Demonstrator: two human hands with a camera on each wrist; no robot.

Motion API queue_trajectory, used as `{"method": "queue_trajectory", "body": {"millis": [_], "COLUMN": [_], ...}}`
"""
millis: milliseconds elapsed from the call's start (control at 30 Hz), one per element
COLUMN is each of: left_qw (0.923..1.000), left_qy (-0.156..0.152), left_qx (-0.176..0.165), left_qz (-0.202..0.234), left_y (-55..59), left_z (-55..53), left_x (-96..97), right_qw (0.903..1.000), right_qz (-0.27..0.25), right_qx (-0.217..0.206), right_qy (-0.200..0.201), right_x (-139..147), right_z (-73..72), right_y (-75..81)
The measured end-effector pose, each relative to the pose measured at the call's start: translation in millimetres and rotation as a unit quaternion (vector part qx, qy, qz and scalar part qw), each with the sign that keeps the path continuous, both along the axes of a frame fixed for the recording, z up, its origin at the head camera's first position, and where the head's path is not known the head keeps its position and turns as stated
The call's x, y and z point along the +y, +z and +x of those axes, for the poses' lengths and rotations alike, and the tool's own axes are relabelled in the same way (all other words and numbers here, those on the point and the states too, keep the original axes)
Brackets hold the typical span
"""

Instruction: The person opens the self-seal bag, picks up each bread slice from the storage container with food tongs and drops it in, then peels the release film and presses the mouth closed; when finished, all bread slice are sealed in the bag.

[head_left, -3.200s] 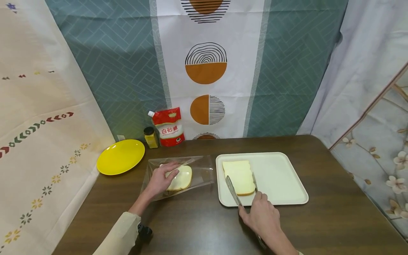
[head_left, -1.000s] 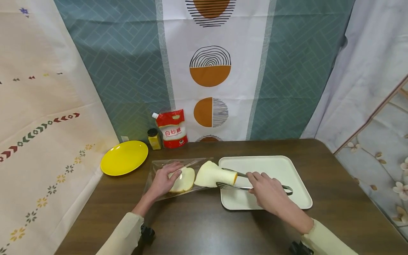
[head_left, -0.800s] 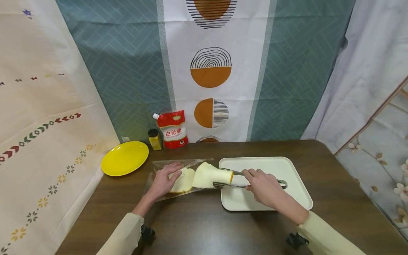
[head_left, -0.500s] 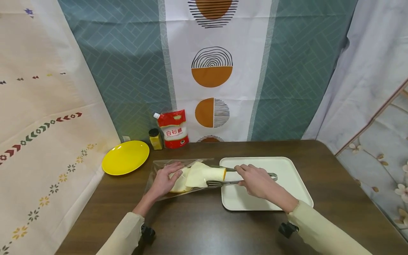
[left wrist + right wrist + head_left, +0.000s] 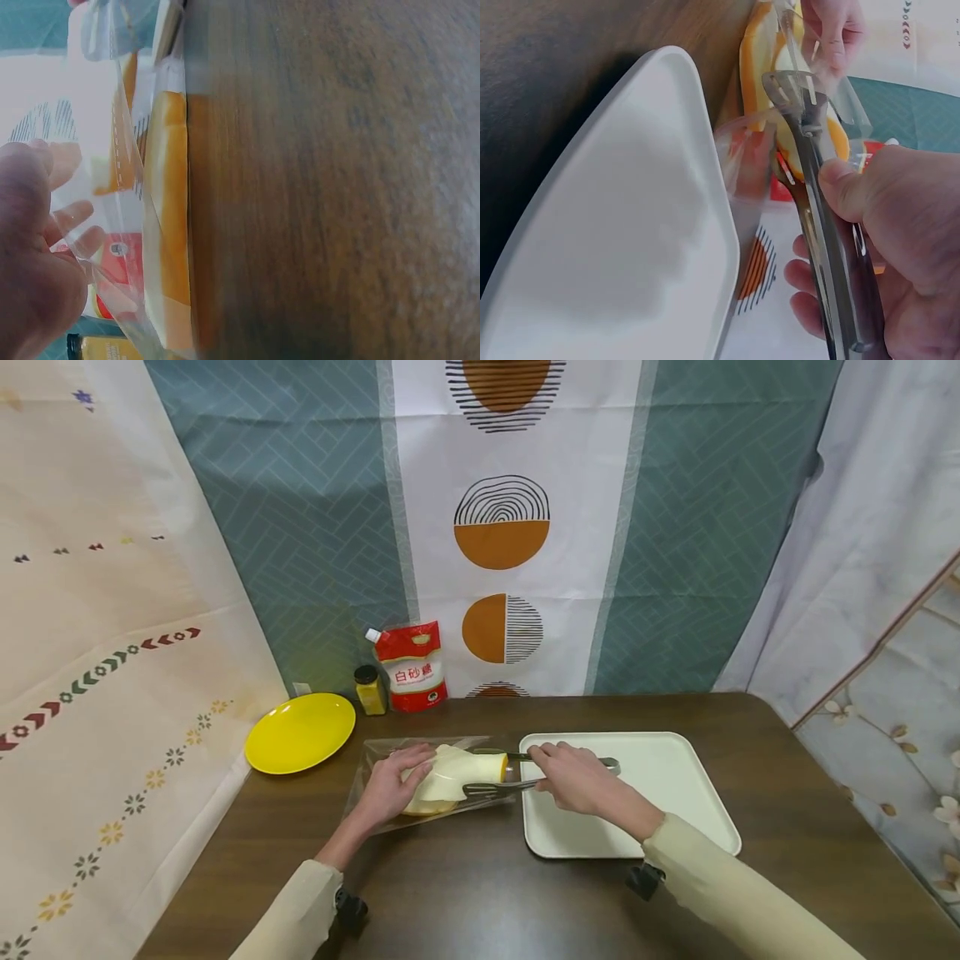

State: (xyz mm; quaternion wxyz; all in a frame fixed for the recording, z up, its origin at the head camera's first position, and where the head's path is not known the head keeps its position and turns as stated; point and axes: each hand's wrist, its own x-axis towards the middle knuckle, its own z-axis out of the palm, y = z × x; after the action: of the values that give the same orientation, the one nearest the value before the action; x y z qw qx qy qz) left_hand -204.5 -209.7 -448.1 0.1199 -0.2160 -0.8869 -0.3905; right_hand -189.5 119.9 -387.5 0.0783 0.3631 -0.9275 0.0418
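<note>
My right hand (image 5: 577, 777) grips metal tongs (image 5: 817, 202) from above. Their ends clasp a folded slice of bread (image 5: 480, 767), its brown crust edge facing right. This slice overlaps another bread slice (image 5: 174, 210) that lies in a clear plastic bag (image 5: 375, 750) on the table. My left hand (image 5: 393, 781) is at the bag's upper film, holding it raised above the bread. In the left wrist view, several of its fingers (image 5: 71, 217) show through the film. Part of the lower slice is hidden by the folded one and by my left hand.
A white tray (image 5: 637, 818) stands right of the bag, partly under my right forearm. At the back left are a yellow plate (image 5: 300, 733), a yellow jar with a black lid (image 5: 371, 692) and a red-and-white pouch (image 5: 412, 668). A patterned cloth (image 5: 502, 552) hangs behind the table.
The slice that lay on the tray was picked up with the tongs, folded, and carried left over the bagged slice. My right hand moved left with it; my left hand stayed at the bag.
</note>
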Motion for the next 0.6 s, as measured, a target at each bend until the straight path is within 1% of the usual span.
{"method": "queue_trajectory", "body": {"millis": [33, 100, 333, 500, 600], "left_qw": [1.0, 1.0, 0.9998, 0.9997, 0.9998], "left_qy": [0.001, 0.003, 0.001, -0.002, -0.008], "left_qx": [-0.003, -0.007, 0.019, 0.024, 0.019], "left_qz": [-0.001, -0.003, 0.001, 0.001, 0.0], "left_y": [-0.1, -0.3, 0.2, -0.3, 0.9], "left_z": [0.8, 2.2, -1.2, -1.3, -1.4], "left_x": [-0.6, -1.3, 2.2, 0.7, 0.0], "right_qw": [1.0, 1.0, 0.9997, 0.9993, 0.9992], "right_qz": [-0.001, -0.001, 0.001, 0.004, 0.003], "right_qx": [0.0, -0.004, -0.023, -0.035, -0.038], "right_qy": [0.003, 0.007, 0.011, 0.012, 0.011], "right_x": [-1, -6, -22, -33, -38], "right_z": [-2.5, -4.0, -7.8, -11.7, -13.7], "right_y": [-3.1, -3.7, 0.2, -3.1, -5.7]}}
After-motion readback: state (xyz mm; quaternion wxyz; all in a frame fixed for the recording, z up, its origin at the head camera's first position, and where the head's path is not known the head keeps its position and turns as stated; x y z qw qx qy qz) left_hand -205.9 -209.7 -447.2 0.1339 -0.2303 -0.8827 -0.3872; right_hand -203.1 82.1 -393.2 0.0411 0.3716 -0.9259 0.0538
